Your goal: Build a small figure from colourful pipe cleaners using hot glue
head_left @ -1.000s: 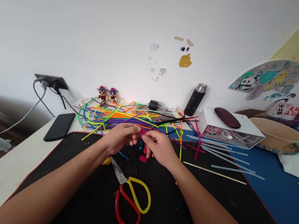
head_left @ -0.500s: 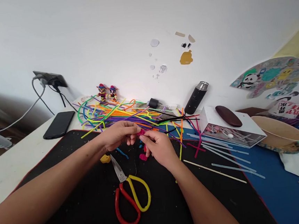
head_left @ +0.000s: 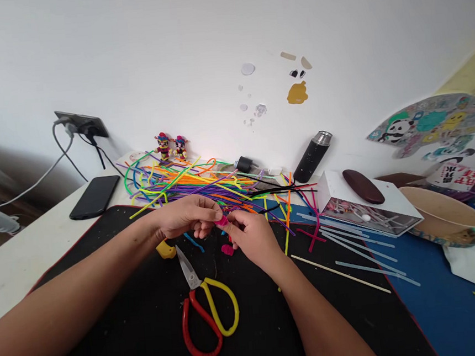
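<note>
Over a black mat (head_left: 119,299) on the desk (head_left: 28,257), the fingers of the left hand (head_left: 187,218) are closed on a small pink fuzzy pipe-cleaner piece (head_left: 222,221), also pinched by the right hand (head_left: 253,237), and easily lost among the pink scraps (head_left: 227,250) below if either grip slackens.

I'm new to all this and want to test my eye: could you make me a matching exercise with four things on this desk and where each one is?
Things:
1. scissors
2. phone
3. flask
4. pink piece

Places:
A. pinched between the left hand and the right hand
B. on the white table, left of the black mat
C. on the black mat, nearer the person than the hands
D. by the wall, right of the pile of coloured sticks

Pairs: 1-C, 2-B, 3-D, 4-A
</note>
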Demonstrator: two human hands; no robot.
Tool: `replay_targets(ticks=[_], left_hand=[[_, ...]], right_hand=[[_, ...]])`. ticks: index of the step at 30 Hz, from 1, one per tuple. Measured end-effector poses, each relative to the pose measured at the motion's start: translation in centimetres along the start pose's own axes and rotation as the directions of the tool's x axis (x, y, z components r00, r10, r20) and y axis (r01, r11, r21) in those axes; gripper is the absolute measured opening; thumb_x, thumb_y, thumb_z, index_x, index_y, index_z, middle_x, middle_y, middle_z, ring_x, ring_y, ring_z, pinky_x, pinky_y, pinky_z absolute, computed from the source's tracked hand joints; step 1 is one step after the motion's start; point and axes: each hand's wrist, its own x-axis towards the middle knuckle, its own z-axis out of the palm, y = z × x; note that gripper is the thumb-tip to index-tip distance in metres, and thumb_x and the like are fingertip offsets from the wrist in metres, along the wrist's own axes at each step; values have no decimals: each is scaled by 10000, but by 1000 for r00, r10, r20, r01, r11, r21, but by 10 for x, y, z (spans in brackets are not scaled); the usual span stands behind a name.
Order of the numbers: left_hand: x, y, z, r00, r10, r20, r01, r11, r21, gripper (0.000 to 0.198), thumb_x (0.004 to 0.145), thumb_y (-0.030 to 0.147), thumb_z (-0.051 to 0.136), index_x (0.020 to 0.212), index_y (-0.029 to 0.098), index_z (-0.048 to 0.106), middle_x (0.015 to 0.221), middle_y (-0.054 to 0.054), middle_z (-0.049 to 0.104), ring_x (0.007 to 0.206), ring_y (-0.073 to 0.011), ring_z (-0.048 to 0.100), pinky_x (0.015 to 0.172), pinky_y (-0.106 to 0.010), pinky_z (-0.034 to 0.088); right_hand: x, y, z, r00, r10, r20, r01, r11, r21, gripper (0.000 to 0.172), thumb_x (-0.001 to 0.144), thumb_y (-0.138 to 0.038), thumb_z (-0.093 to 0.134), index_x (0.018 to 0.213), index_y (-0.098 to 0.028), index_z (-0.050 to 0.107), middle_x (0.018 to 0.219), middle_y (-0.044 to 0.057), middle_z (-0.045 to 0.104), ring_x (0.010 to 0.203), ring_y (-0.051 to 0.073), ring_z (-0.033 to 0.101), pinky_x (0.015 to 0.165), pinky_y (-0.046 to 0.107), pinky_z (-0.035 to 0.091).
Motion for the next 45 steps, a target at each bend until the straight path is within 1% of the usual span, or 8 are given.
replay_targets(ticks=[5, 10, 18, 24, 29, 35, 40, 45], left_hand=[[0, 2, 3, 997, 55, -49, -51, 995, 83, 372, 753, 489, 867, 765, 154, 707, 532, 2, 636, 460, -105, 535, 473, -204, 440], [-3, 6, 7, 994, 88, -58, -78, 985, 155, 372, 772, 509, 843, 768, 159, 716, 541, 6, 635, 470, -111, 541, 482, -211, 449], [-9, 12, 9, 991, 117, -58, -100, 965, 242, 340, 794, 489, 825, 801, 167, 716, 558, 12, 648, 490, -116, 564, 495, -210, 461], [-6, 10, 6, 985, 147, -88, -120, 958, 262, 345, 819, 493, 808, 811, 159, 724, 571, 7, 652, 500, -115, 567, 494, -207, 464], [-7, 10, 6, 977, 173, -128, -138, 960, 244, 353, 818, 503, 805, 809, 160, 720, 566, 8, 649, 493, -108, 558, 492, -199, 463], [-7, 11, 8, 970, 213, -119, -179, 953, 243, 378, 809, 519, 825, 811, 161, 703, 572, 10, 654, 497, -113, 567, 486, -203, 468], [-7, 11, 9, 961, 244, -132, -204, 944, 260, 393, 805, 527, 841, 851, 161, 707, 578, 12, 661, 509, -121, 584, 492, -206, 488], [-6, 11, 10, 956, 253, -149, -208, 941, 266, 397, 796, 535, 843, 850, 166, 709, 570, 9, 662, 502, -129, 588, 486, -213, 492]], right_hand=[[1, 1, 4, 995, 65, 72, -80, 970, 229, 358, 992, -537, 660, 842, -214, 691, 632, -27, 650, 493, 132, 646, 514, 234, 468], [3, -3, 5, 981, 122, 150, -175, 890, 422, 385, 907, -580, 728, 912, -198, 681, 627, -45, 637, 451, 123, 636, 434, 212, 434], [3, -7, 6, 964, 171, 203, -251, 838, 484, 442, 813, -598, 811, 881, -193, 646, 595, -46, 642, 432, 113, 617, 390, 192, 361], [3, -5, 4, 968, 149, 203, -239, 792, 562, 441, 815, -587, 799, 951, -185, 678, 630, -45, 652, 448, 113, 637, 387, 187, 356], [4, -5, 1, 971, 145, 192, -237, 725, 647, 429, 798, -550, 822, 974, -180, 695, 690, -22, 690, 455, 114, 650, 382, 188, 362], [4, -5, 2, 964, 177, 196, -264, 599, 756, 442, 739, -513, 885, 963, -168, 726, 719, -4, 724, 439, 105, 638, 364, 179, 345], [5, -4, 3, 955, 217, 202, -287, 501, 816, 461, 692, -531, 929, 863, -164, 710, 702, 2, 724, 416, 94, 604, 345, 175, 322], [5, -5, 2, 963, 198, 180, -257, 499, 828, 474, 717, -568, 922, 821, -167, 692, 674, -15, 696, 404, 83, 582, 342, 172, 313]])
